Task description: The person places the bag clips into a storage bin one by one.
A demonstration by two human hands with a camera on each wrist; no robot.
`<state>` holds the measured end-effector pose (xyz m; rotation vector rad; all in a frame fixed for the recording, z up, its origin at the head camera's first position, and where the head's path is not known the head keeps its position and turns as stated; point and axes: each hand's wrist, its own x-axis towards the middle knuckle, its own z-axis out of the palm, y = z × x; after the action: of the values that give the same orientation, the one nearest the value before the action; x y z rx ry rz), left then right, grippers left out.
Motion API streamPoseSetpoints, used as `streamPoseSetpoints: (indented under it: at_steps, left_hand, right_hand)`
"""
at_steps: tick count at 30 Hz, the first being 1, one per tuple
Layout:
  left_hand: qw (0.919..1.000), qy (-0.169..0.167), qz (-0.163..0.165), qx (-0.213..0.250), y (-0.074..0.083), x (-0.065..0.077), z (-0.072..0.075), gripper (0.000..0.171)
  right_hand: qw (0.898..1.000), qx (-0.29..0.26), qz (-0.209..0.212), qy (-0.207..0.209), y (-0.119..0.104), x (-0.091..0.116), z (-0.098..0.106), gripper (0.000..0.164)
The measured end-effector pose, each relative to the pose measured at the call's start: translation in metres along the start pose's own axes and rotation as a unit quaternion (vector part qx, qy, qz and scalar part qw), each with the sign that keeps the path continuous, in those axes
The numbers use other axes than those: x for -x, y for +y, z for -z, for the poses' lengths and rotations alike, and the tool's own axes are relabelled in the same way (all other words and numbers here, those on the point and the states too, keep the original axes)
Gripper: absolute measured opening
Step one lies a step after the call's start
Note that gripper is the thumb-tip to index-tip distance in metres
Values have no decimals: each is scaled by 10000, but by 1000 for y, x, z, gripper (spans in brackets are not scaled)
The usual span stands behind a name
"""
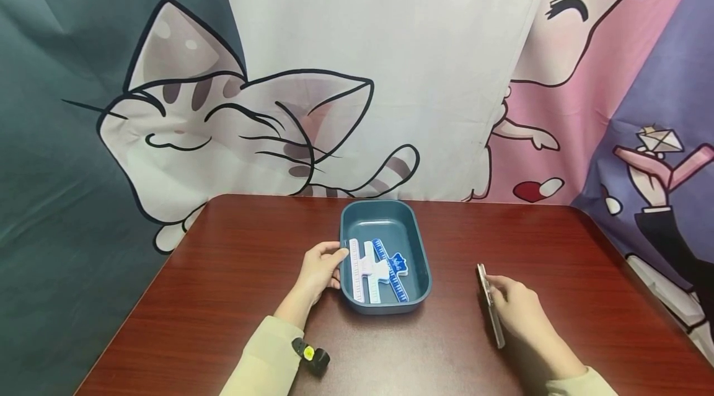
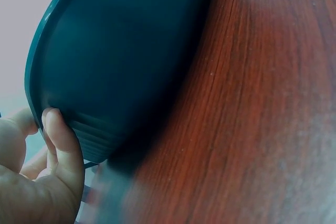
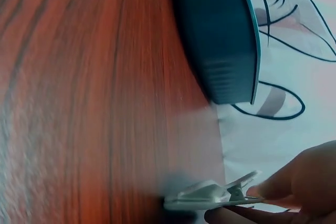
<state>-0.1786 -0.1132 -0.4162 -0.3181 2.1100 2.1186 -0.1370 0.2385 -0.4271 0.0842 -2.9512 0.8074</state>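
Note:
A dark blue-green plastic bin [image 1: 421, 247] stands on the table. Inside it lie a pale pink ruler clip [image 1: 356, 272], a pale whitish ruler clip [image 1: 372, 278] and a blue ruler clip [image 1: 397, 278], partly overlapping. My left hand [image 1: 320, 272] pinches the bin's left rim, thumb on top and fingers against the outer wall [image 2: 121, 51]. To the right of the bin and apart from it, my right hand [image 1: 519, 309] pinches a pale ruler clip [image 1: 492, 309], seen edge-on. In the right wrist view that clip [image 3: 202, 195] shows its lever beside the thumb.
The reddish-brown wooden table [image 1: 251, 222] extends around the bin. Behind it hangs a cloth backdrop [image 1: 390, 24] with a cartoon cat. A black band with a small device [image 1: 312, 356] sits on the left sleeve.

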Motion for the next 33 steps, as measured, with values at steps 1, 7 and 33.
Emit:
streamPoseSetpoints:
  at_steps: [1, 7, 33]
  left_hand:
    - [10000, 0, -10, 2, 1, 1, 0, 43]
    - [10000, 5, 16, -52, 0, 0, 1, 43]
    - [10000, 21, 9, 80, -16, -14, 3, 44]
  right_hand:
    - [10000, -2, -27, -12, 1, -1, 1, 30]
    - [9973, -245, -562, -399, 6, -3, 6, 45]
    - [9981, -52, -460, -402, 6, -19, 13, 31]
